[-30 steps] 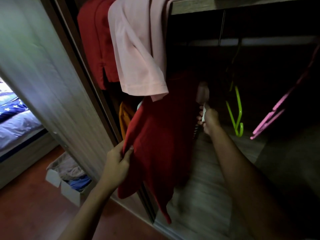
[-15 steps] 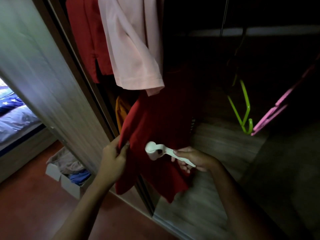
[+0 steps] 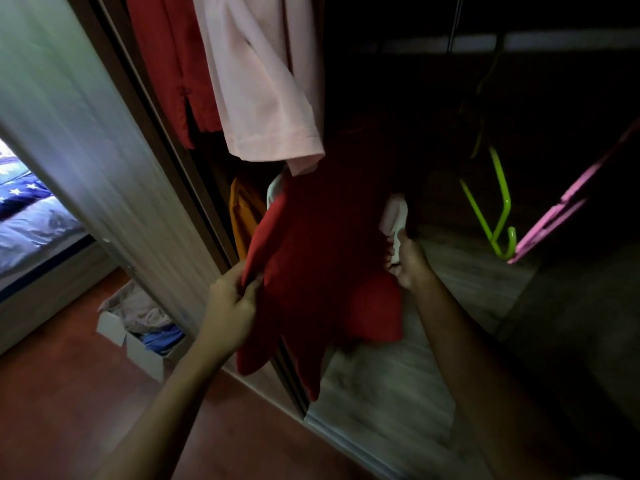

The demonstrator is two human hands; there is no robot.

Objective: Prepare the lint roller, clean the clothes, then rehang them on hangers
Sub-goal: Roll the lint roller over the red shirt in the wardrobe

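A red garment (image 3: pixel 322 258) hangs in the open wardrobe below a pink shirt (image 3: pixel 263 84). My left hand (image 3: pixel 230 303) pinches the red garment's left edge and holds it taut. My right hand (image 3: pixel 407 261) grips the white handle of the lint roller (image 3: pixel 394 216), whose head rests against the garment's right side, pointing up. A green hanger (image 3: pixel 498 209) and a pink hanger (image 3: pixel 568 206) hang bare to the right.
Another red top (image 3: pixel 169 64) hangs at the far left, with an orange garment (image 3: pixel 242 213) behind. The sliding door (image 3: pixel 86 140) stands to the left. A white box of clothes (image 3: pixel 138 327) sits on the red floor. A bed (image 3: pixel 31 216) shows beyond.
My right hand has swung the lint roller from low on the garment's front back up to its right side. My left hand keeps its pinch on the fabric.
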